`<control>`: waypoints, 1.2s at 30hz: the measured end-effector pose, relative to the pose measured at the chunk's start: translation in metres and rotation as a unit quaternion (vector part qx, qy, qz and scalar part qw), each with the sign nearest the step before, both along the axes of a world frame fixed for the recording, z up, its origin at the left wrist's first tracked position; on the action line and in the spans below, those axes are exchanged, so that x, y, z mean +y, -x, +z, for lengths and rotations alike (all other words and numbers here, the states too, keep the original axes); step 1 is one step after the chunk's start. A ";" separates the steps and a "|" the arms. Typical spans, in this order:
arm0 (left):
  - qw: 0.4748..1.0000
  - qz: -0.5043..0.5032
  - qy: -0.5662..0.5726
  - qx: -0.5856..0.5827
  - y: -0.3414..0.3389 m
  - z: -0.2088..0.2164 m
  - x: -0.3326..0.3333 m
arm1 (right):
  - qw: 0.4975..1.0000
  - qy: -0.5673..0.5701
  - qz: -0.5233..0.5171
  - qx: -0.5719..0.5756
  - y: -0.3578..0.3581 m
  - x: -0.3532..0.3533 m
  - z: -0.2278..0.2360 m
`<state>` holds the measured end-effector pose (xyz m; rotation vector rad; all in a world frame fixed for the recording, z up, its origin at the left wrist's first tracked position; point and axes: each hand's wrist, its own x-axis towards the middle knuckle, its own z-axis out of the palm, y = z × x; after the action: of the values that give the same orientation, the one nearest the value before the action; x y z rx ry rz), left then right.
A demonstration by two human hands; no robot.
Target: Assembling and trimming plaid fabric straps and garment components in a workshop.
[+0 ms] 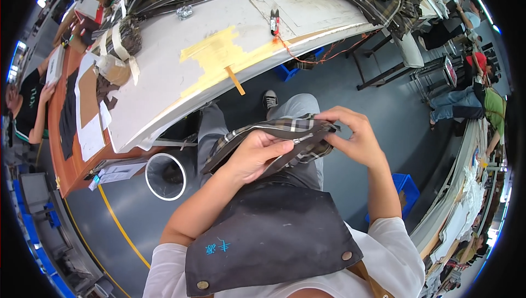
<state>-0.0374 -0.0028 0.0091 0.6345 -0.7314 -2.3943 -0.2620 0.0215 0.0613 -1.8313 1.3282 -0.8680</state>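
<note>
One round white-rimmed bin (166, 155), grey floor (156, 221). Left hand (257, 156) pinching dark plaid cloth piece (285, 126) above grey-trousered lap (316, 177), thumb beside silver metal zipper pull (303, 138); right hand (357, 135) gripping cloth's right end.

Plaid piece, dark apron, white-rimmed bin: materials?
Plaid piece: probably matte woven cloth, given its soft folds. Dark apron: perhaps coated fabric or leather, from its smooth, dull face. White-rimmed bin: likely plastic, judging by its smooth rim; painted metal possible.
</note>
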 end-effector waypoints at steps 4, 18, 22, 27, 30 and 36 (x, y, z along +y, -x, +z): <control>0.914 -0.111 0.197 -0.336 -0.028 0.010 -0.010 | 0.999 0.035 0.009 0.003 -0.018 -0.009 -0.009; 0.976 0.121 -0.135 0.120 -0.033 -0.036 0.013 | 0.993 -0.069 0.096 -0.002 -0.056 -0.044 -0.015; 0.969 0.090 -0.166 0.160 -0.032 -0.035 0.005 | 0.987 -0.113 0.116 0.003 -0.064 -0.050 -0.020; 0.966 0.072 -0.189 0.158 -0.037 -0.038 -0.005 | 0.980 -0.148 0.118 -0.068 -0.069 -0.058 -0.025; 0.954 0.098 -0.215 0.184 -0.035 -0.049 -0.006 | 0.988 0.000 0.130 -0.083 -0.071 -0.064 -0.031; 0.914 0.077 -0.259 0.304 -0.035 -0.056 -0.002 | 0.987 -0.015 0.137 -0.087 -0.069 -0.069 -0.042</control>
<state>-0.0020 -0.0053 -0.0472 0.0964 0.2183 -2.4317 -0.1927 -0.0470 0.0194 -1.8157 0.9494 -0.8333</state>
